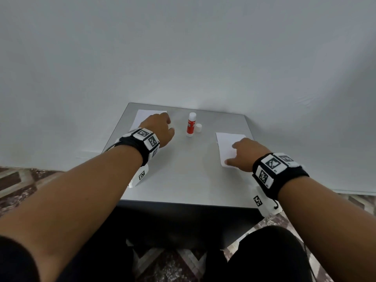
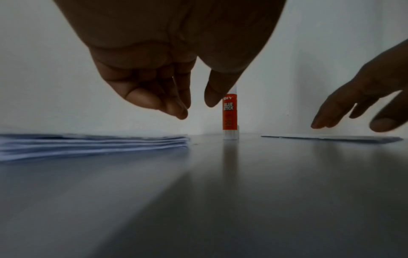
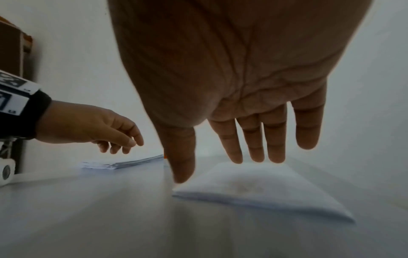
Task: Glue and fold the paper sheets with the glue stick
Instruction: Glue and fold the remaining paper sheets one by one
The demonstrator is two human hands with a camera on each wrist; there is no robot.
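A red-and-white glue stick (image 1: 191,125) (image 2: 230,115) stands upright at the back middle of the grey table (image 1: 183,176), with a loose white cap (image 1: 198,127) just to its right. A stack of white paper sheets (image 1: 145,116) (image 2: 88,144) (image 3: 123,163) lies at the back left. My left hand (image 1: 160,129) (image 2: 196,110) hovers over the stack's right edge, fingers loosely curled and holding nothing. A folded white paper (image 1: 227,147) (image 3: 253,188) lies at the right. My right hand (image 1: 242,154) (image 3: 209,168) is spread over it with straight fingers, its thumb touching the near left corner.
The table stands against a plain white wall (image 1: 183,58). Its front edge (image 1: 183,203) lies close to my knees, over a patterned floor (image 1: 168,265). Bare tabletop lies between the two hands in front of the glue stick.
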